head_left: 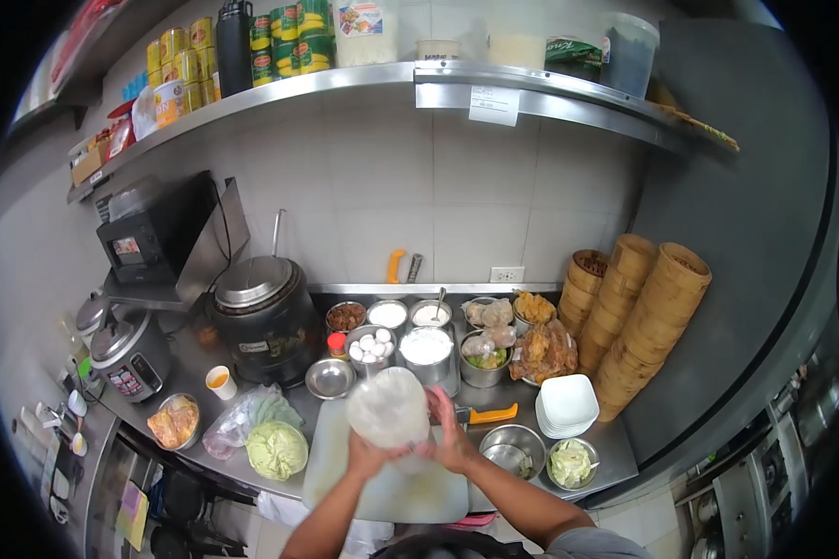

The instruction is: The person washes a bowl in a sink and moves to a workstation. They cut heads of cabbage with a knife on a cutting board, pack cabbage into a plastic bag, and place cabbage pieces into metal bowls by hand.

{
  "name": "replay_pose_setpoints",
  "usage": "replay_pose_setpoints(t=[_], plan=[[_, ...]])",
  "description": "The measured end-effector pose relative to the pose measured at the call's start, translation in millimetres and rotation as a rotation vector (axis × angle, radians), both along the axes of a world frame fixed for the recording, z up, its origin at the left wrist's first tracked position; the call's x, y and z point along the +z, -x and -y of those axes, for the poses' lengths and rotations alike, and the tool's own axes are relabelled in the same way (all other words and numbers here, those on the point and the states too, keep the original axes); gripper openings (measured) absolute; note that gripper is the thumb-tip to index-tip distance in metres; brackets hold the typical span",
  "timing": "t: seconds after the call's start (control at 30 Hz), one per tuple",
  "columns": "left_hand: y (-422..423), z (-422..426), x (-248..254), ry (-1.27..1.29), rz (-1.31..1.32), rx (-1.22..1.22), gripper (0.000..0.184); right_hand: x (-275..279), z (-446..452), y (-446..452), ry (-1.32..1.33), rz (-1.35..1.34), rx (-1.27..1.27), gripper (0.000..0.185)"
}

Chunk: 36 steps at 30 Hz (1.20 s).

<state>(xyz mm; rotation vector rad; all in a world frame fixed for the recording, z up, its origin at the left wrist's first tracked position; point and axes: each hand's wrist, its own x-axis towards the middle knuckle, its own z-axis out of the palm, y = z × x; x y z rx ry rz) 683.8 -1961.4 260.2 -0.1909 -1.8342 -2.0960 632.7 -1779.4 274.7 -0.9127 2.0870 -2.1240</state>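
Both my hands hold a round, whitish, translucent container, or something like it, (388, 407) above the cutting board (382, 498). My left hand (371, 455) is at its lower left, with the fingers mostly hidden behind it. My right hand (449, 436) touches its right side, with fingers bent against it. An orange-handled knife (490, 414) lies just right of my right hand. Behind the held thing stand metal containers of white powder (426, 346) and eggs (371, 347). An empty metal bowl (330, 378) sits to its left.
Cabbage (277, 451) and a plastic bag (242, 421) lie left of the board. A large black pot (266, 321) stands behind them. On the right are white square bowls (569, 405), a metal bowl (513, 451) and stacked bamboo steamers (648, 326). A shelf (345, 82) runs overhead.
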Motion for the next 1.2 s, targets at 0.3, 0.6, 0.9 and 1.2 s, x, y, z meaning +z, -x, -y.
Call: replay_pose_setpoints(t=[0.3, 0.6, 0.9, 1.2], plan=[[7, -5, 209, 0.1, -0.499, -0.002, 0.1, 216, 17, 67, 0.09, -0.867, -0.357, 0.133], [-87, 83, 77, 0.234, 0.085, 0.128, 0.047, 497, 54, 170, -0.072, -0.987, -0.923, 0.119], [-167, 139, 19, 0.076, 0.425, 0.335, 0.04, 515, 57, 274, -0.557, -0.75, -1.086, 0.072], [-137, 120, -2, 0.029, 0.245, 0.511, 0.028, 309, 86, 102, -0.069, -1.161, -0.474, 0.028]])
